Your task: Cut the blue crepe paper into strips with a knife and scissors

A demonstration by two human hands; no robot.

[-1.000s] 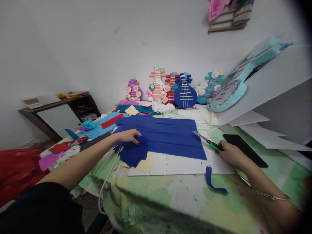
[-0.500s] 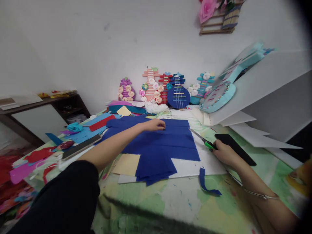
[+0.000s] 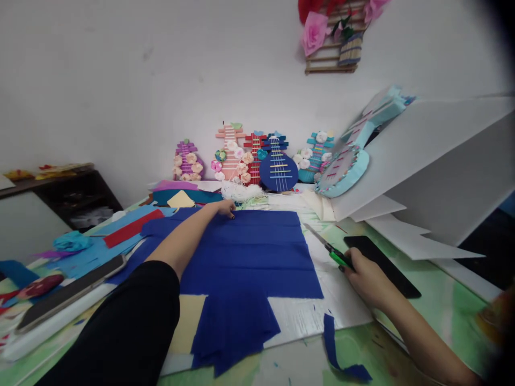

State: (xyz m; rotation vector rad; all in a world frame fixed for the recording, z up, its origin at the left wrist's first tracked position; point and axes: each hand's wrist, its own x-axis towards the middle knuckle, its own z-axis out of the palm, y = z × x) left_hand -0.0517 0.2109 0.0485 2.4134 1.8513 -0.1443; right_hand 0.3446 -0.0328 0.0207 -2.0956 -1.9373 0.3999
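Observation:
A wide sheet of dark blue crepe paper [image 3: 249, 252] with fold lines lies across the table, over a white board [image 3: 306, 316]. My left hand [image 3: 226, 208] is at its far edge, fingers bent down and pinched together on the paper; the fingertips are partly hidden. A folded blue piece [image 3: 235, 332] extends from the sheet's near side. My right hand [image 3: 362, 273] grips what looks like a utility knife [image 3: 336, 254] with a green and black handle, its long blade pointing to the far left, just off the sheet's right side. A narrow blue strip [image 3: 332, 348] lies at the front.
Beside my right hand lies a black flat slab [image 3: 384, 268]. White boards [image 3: 438, 166] lean at the right. Decorated lute shapes [image 3: 278, 169] stand along the wall. To the left are a phone [image 3: 72, 292], a red strip [image 3: 132, 228] and light blue paper [image 3: 86, 260].
My left hand has slid leftward along the far edge of the blue paper. The view has shifted right and closer; my right hand keeps its hold on the knife.

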